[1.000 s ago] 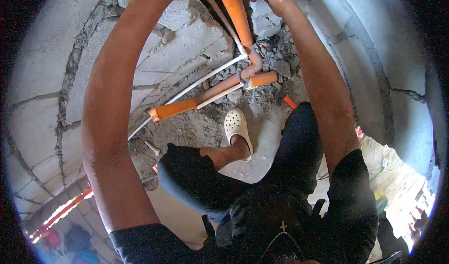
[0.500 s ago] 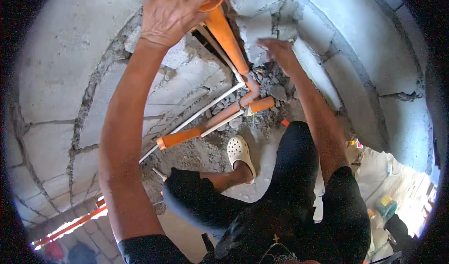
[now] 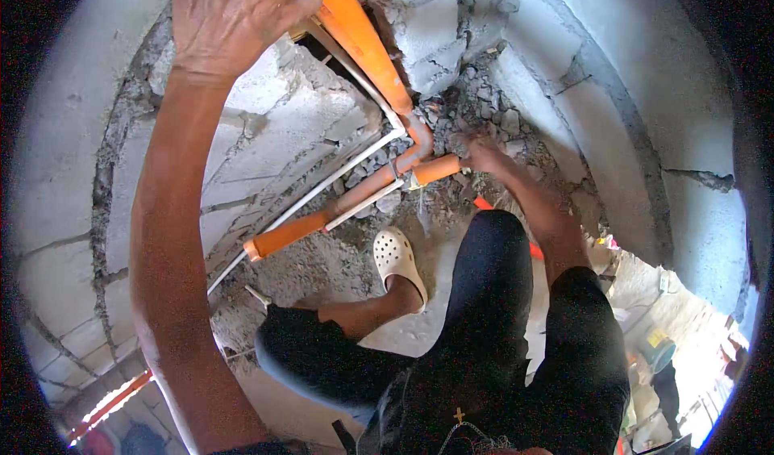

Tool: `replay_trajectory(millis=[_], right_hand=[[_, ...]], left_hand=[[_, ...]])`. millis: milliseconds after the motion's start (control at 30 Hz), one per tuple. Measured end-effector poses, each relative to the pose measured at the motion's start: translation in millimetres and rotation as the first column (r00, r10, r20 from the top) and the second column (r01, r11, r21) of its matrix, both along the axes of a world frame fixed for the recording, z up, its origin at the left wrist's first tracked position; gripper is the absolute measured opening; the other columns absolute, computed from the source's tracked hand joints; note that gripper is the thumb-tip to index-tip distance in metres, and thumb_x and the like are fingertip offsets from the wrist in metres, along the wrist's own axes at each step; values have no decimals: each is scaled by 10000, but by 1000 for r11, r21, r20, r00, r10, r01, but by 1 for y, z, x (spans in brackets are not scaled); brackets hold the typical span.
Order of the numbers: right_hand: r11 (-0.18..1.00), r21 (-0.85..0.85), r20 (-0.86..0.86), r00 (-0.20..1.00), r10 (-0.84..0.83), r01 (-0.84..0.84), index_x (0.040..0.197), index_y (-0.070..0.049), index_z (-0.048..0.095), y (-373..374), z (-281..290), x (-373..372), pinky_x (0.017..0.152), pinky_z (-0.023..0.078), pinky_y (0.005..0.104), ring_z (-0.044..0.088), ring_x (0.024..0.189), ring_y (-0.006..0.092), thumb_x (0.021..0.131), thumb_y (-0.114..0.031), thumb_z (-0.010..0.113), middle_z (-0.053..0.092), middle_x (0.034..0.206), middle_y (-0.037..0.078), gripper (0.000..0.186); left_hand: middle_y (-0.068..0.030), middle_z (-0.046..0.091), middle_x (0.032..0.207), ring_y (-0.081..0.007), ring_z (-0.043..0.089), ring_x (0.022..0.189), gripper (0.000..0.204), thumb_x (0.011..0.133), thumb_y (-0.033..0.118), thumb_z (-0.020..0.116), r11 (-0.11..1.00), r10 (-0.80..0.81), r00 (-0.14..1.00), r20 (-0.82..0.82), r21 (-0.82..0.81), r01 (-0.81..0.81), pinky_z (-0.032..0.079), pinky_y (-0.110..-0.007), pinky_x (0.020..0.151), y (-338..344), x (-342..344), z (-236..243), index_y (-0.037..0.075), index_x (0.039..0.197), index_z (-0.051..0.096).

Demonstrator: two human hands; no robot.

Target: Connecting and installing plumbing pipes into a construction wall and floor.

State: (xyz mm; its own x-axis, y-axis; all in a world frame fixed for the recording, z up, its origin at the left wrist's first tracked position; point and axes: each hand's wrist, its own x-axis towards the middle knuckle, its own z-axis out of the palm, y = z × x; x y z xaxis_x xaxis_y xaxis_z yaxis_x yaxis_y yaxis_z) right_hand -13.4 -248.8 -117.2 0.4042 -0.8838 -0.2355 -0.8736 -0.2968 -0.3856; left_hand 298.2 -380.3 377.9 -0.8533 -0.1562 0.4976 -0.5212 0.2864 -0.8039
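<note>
An orange pipe with a flared socket stands in a gap in the block wall. My left hand is closed at its upper end, thumb below the rim; the picture's top edge cuts off part of the fingers. Lower down, this pipe meets a dusty bend that joins an orange pipe lying along the ground. A short orange stub points right from the joint. Beside the stub's end is my right hand, its fingers smeared by motion; whether they touch the stub I cannot tell.
A thin white pipe runs along the broken wall base, with a shorter one beside the orange pipe. Grey rubble fills the corner. My beige clog stands close by. Curving block walls rise on both sides.
My right hand has come down from the wall side to the stub's end. The view has shifted, and my left hand stays at the upright pipe's top.
</note>
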Motion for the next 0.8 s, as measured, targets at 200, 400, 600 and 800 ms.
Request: replay_trajectory(millis=[200, 400, 600, 800], right_hand=[[990, 144, -81, 997, 10, 2, 1374, -27, 488, -26, -12, 30, 1133, 277, 547, 393, 1345, 439, 690, -421, 783, 516, 1376, 244, 842], [992, 123, -352, 936, 15, 30, 1027, -6, 700, -33, 26, 39, 913, 513, 482, 661, 1042, 351, 683, -380, 789, 700, 1073, 180, 516], [973, 156, -249, 960, -127, 169, 905, -42, 726, -18, 28, 21, 838, 540, 457, 680, 954, 362, 690, -303, 741, 709, 964, 189, 339], [780, 61, 513, 650, -560, 623, 1109, -46, 580, -23, 177, 33, 821, 533, 381, 676, 907, 306, 714, -204, 758, 668, 943, 183, 461]], left_hand=[[-59, 517, 1427, -308, 355, 1413, 463, 866, 587, 569, 991, -4, 999, 44, -135, 10, 47, -636, 1177, 0, -4, 7, 177, 1053, 674], [-83, 514, 1434, -338, 341, 1418, 455, 754, 482, 703, 998, 47, 997, 55, 33, -49, 63, -664, 1159, 15, -4, 11, 164, 1079, 685], [-81, 490, 1455, -356, 329, 1422, 468, 670, 413, 789, 1000, 20, 1000, 20, 19, -20, 72, -702, 1134, 15, -10, 10, 179, 1057, 669], [-27, 487, 1455, -304, 361, 1392, 592, 662, 482, 778, 986, 60, 998, -33, 156, -54, 84, -651, 1146, 12, -4, 8, 231, 1179, 633]])
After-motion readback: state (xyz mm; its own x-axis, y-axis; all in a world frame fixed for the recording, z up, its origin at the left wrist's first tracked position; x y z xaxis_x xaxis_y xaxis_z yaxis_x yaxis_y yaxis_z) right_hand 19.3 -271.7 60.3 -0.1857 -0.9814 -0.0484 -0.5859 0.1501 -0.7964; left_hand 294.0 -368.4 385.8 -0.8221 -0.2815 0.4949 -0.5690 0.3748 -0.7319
